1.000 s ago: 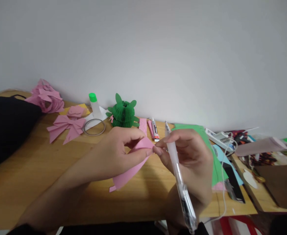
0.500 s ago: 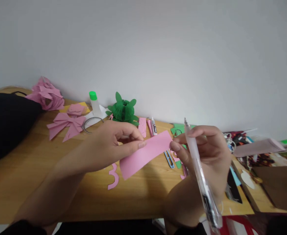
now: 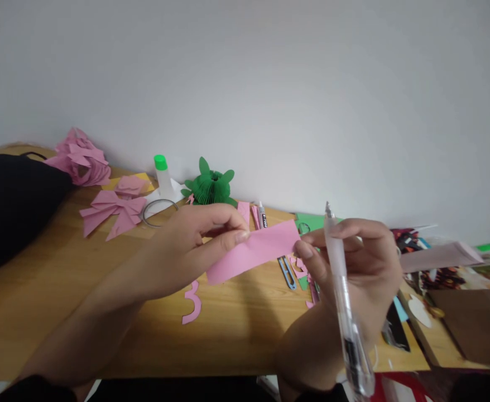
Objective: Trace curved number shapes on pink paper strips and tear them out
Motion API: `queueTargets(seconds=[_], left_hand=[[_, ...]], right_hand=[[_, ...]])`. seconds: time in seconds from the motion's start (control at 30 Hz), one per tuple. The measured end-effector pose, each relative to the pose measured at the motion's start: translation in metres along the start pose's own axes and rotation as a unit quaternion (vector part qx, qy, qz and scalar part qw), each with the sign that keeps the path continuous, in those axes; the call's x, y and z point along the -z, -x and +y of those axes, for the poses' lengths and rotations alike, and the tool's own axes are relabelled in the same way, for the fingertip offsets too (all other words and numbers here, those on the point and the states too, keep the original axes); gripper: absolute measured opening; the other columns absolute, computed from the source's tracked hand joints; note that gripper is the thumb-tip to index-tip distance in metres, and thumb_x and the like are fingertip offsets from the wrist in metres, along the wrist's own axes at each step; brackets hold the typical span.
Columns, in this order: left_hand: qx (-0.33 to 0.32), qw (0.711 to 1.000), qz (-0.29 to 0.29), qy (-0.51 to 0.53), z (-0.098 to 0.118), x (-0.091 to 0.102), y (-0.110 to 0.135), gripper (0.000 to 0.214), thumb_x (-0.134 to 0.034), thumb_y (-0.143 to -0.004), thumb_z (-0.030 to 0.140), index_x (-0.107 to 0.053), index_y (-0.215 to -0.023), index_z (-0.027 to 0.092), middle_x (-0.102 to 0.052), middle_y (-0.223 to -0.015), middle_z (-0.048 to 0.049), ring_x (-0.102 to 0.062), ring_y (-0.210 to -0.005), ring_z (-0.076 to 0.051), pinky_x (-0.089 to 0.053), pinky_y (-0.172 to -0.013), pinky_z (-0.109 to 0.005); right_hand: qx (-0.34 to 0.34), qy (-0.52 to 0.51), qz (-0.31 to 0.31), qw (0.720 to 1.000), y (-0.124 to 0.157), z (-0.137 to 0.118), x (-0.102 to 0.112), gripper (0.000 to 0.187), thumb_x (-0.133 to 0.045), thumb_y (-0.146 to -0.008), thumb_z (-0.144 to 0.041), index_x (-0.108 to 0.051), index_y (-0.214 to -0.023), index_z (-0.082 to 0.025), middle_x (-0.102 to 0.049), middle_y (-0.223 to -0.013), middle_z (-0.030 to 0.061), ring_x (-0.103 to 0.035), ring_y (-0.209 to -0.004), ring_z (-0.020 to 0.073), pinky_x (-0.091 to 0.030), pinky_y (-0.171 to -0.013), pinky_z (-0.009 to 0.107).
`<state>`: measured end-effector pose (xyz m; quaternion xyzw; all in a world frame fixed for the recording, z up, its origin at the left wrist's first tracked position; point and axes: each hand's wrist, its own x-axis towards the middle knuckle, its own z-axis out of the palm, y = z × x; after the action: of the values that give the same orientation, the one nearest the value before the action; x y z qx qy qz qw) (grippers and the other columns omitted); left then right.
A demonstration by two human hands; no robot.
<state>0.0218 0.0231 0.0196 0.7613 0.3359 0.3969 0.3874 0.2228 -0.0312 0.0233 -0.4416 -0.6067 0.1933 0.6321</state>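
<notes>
Between both hands a pink rectangle of paper (image 3: 262, 245) is held above the table. My left hand (image 3: 203, 245) pinches its upper edge between thumb and forefinger. At the paper's right end, my right hand (image 3: 358, 262) pinches the corner with thumb and fingertip. The same hand carries a clear ballpoint pen (image 3: 342, 296), tip upward, resting across the fingers. On the wood below lies a pink paper cutout shaped like a 3 (image 3: 192, 304), partly covered by my left hand.
Behind the hands stand a green honeycomb paper ball (image 3: 212, 187), a green-capped glue stick (image 3: 163, 176) and a glue tube (image 3: 262, 215). Blue snips (image 3: 287, 273) lie near pink scraps. Pink paper bows (image 3: 113, 212) and a black bag (image 3: 17, 206) are at left; a brown board (image 3: 479, 324) lies right.
The pink paper has tilted, its lower left end rising and its face foreshortening. My right hand, with the pen, has shifted slightly to the right. My left hand keeps its pinch.
</notes>
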Motion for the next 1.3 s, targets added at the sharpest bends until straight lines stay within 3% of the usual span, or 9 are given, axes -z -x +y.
queueTargets(seconds=[0.2,0.4,0.6,0.83,1.3], left_hand=[[-0.032,0.999,0.021,-0.021,0.009,0.0,0.002,0.022,-0.05,-0.088,0.019,-0.063,-0.07,0.019,-0.055,-0.058,0.0048,-0.05,-0.054,-0.009,-0.036,-0.05,-0.02],[-0.056,0.996,-0.001,-0.076,0.015,0.004,0.008,0.024,-0.045,-0.092,0.017,-0.063,-0.075,0.016,-0.059,-0.064,0.005,-0.052,-0.059,-0.008,-0.039,-0.057,-0.019],[-0.053,0.992,-0.051,-0.104,0.009,0.008,0.007,0.025,-0.044,-0.092,0.015,-0.06,-0.073,0.017,-0.058,-0.066,0.0048,-0.05,-0.06,-0.008,-0.036,-0.056,-0.02],[-0.062,0.986,-0.089,-0.127,0.011,0.004,0.008,0.025,-0.045,-0.091,0.014,-0.058,-0.07,0.017,-0.054,-0.061,0.0054,-0.045,-0.056,-0.008,-0.033,-0.054,-0.021],[-0.032,0.981,-0.118,-0.149,0.013,0.0,0.013,0.026,-0.042,-0.092,0.017,-0.056,-0.07,0.017,-0.056,-0.064,0.0034,-0.046,-0.058,-0.01,-0.032,-0.056,-0.025]], right_hand=[[0.024,0.01,0.022,0.999,0.001,-0.004,-0.003,0.037,-0.075,-0.073,-0.001,-0.061,-0.093,-0.029,-0.069,-0.077,-0.0055,-0.069,-0.066,0.0137,-0.06,-0.06,0.028],[0.028,-0.005,0.003,1.0,0.004,-0.005,0.002,0.038,-0.074,-0.074,-0.001,-0.059,-0.095,-0.028,-0.069,-0.077,-0.0048,-0.069,-0.065,0.0133,-0.059,-0.058,0.026],[-0.065,0.002,-0.122,0.99,-0.012,-0.013,0.005,0.032,-0.074,-0.079,-0.013,-0.054,-0.1,-0.029,-0.07,-0.079,-0.0036,-0.067,-0.068,0.013,-0.056,-0.058,0.026],[-0.089,0.1,-0.293,0.947,-0.031,-0.033,-0.005,0.028,-0.068,-0.081,-0.012,-0.051,-0.099,-0.026,-0.068,-0.075,-0.0055,-0.066,-0.067,0.0113,-0.05,-0.058,0.024],[-0.126,0.09,-0.337,0.929,-0.028,-0.034,-0.008,0.034,-0.064,-0.075,-0.004,-0.048,-0.098,-0.024,-0.064,-0.071,-0.0078,-0.063,-0.068,0.0094,-0.049,-0.058,0.02]])
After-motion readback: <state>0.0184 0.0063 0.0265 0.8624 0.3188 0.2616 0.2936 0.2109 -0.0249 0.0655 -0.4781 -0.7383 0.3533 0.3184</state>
